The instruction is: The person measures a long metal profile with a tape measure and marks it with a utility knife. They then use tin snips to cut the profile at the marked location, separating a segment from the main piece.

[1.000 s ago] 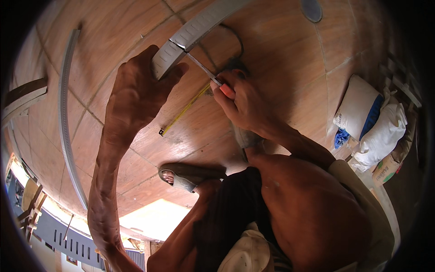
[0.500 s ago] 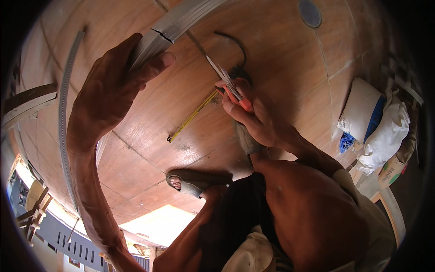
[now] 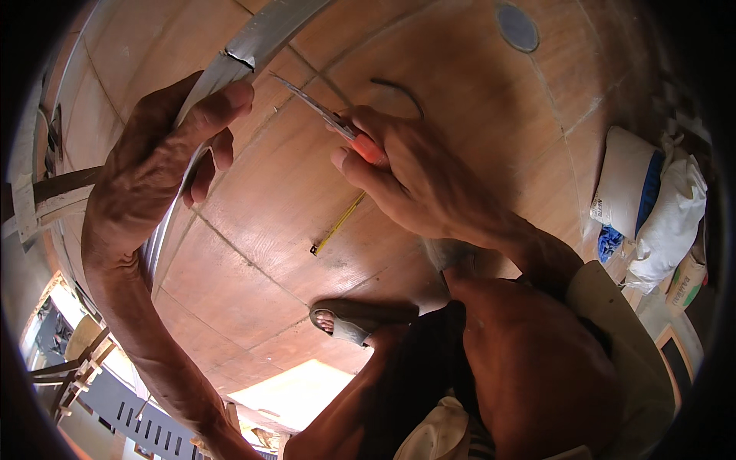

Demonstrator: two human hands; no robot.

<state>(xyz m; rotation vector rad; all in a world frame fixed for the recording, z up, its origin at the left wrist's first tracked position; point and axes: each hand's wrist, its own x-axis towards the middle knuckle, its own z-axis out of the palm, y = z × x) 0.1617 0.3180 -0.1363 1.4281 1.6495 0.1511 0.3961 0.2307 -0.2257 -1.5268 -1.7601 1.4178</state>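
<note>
A long grey metal channel (image 3: 264,34) runs from the upper edge down past my left forearm. My left hand (image 3: 149,153) is closed around it, thumb on the near face, just below a dark cut (image 3: 239,59) across the metal. My right hand (image 3: 418,165) grips tin snips (image 3: 368,148) with orange-red handles. Their narrow blades point up and left toward the cut, apart from the channel. Below my right hand, a yellow tape measure blade (image 3: 337,226) lies stretched on the floor; its case is hidden.
Brown floor tiles (image 3: 245,299) spread below. A black curved cord (image 3: 402,88) and an oval grey disc (image 3: 517,27) are on the floor ahead. Stuffed white sacks (image 3: 671,215) lie at right. My sandalled foot (image 3: 345,322) is near the middle; a curved wooden piece (image 3: 65,192) is at left.
My left hand and the channel have shifted left. The snips have swung to point further left, and their blades look closer together. A toothed metal strip at the left has left its earlier place.
</note>
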